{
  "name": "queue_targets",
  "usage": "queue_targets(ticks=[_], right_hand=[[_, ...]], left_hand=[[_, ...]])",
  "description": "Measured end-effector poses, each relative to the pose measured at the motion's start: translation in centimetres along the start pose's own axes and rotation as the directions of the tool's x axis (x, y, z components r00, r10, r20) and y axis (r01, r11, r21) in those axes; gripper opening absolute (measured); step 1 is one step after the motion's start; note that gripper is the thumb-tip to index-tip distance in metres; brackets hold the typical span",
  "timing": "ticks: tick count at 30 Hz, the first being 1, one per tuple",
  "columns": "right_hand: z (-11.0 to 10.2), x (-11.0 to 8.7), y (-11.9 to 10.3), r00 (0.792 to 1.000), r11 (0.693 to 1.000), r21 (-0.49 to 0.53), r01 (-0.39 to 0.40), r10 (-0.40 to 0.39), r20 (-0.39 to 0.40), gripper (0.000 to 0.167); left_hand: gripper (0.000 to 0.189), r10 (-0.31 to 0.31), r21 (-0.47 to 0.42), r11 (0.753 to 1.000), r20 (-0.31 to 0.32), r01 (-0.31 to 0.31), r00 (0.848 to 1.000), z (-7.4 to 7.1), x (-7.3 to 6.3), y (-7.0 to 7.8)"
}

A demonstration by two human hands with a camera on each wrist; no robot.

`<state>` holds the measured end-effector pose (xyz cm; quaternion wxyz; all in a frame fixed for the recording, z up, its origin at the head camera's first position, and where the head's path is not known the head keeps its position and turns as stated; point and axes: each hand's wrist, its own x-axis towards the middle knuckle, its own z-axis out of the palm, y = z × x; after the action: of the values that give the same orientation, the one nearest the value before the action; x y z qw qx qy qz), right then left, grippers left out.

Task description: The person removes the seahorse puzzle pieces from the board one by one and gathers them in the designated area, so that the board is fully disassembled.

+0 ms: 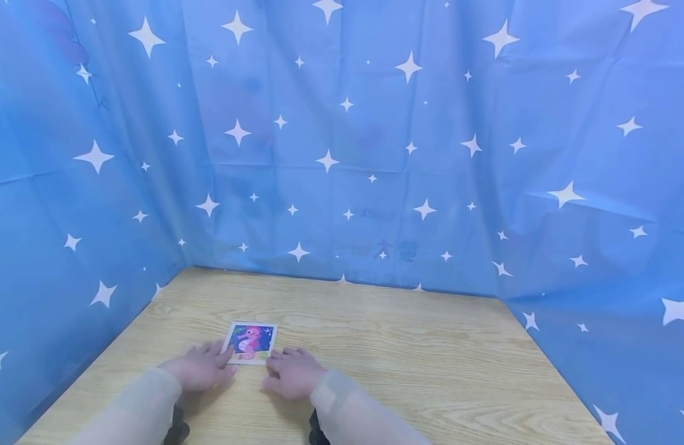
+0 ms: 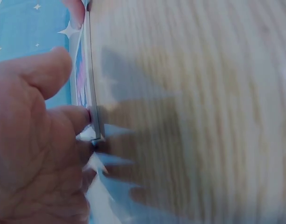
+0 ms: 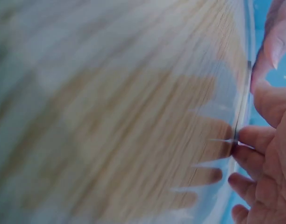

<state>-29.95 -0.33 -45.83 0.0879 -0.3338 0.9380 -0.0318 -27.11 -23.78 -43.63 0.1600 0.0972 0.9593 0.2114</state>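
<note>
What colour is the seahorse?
The seahorse is mostly pink; it shows best in the head view.

One picture card (image 1: 250, 342), two hands (image 1: 203, 366) (image 1: 294, 374), two sleeves (image 1: 136, 405) (image 1: 364, 411), one table (image 1: 431, 371) and apparently two black objects (image 1: 177, 428) (image 1: 318, 431).

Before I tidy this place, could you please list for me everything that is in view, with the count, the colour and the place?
Wood-grain tabletop: one, pale brown, across the lower part of the head view.
Square flat picture of a seahorse: one, pink and dark blue with a whitish border, lying on the tabletop's left part.
Star-printed cloth backdrop: panel count unclear, blue with white stars, behind the tabletop and along both sides.
Black objects: two, black, below the wrists, details unclear.
Long sleeves: two, pale, on the forearms.
Left hand: one, bare, at the picture's near left corner.
Right hand: one, bare, at its near right corner.
</note>
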Motion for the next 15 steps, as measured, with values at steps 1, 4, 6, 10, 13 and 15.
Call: queue_targets(ticks=[1,4,6,10,13,15], right_hand=[[-0.1,-0.2,0.1,1.000,1.000,0.004,0.004,-0.004,0.000,0.057],[-0.1,-0.6,0.4,1.000,1.000,0.009,0.006,-0.006,-0.005,0.056],[-0.3,-1.0,0.6,1.000,1.000,0.014,0.003,-0.002,-0.007,0.055],[-0.6,-1.9,1.4,1.000,1.000,0.024,0.007,-0.007,-0.007,0.053],[-0.9,-2.5,2.2,1.000,0.999,0.036,0.018,-0.018,-0.004,0.052],[-0.9,-2.9,2.7,0.999,0.999,0.035,0.032,-0.032,-0.007,0.052]], left_hand=[[0.074,0.012,0.003,1.000,-0.003,-0.012,1.000,0.1,0.0,-0.1],[0.073,0.048,0.012,0.999,0.007,-0.048,0.999,0.4,0.2,-0.1],[0.073,0.067,0.019,0.998,0.014,-0.067,0.998,0.6,0.4,-0.1],[0.076,0.099,0.029,0.995,0.025,-0.099,0.995,1.1,1.0,0.0],[0.079,0.131,0.041,0.990,0.038,-0.133,0.991,1.5,1.3,0.3],[0.079,0.150,0.051,0.987,0.042,-0.152,0.988,1.7,1.5,0.7]])
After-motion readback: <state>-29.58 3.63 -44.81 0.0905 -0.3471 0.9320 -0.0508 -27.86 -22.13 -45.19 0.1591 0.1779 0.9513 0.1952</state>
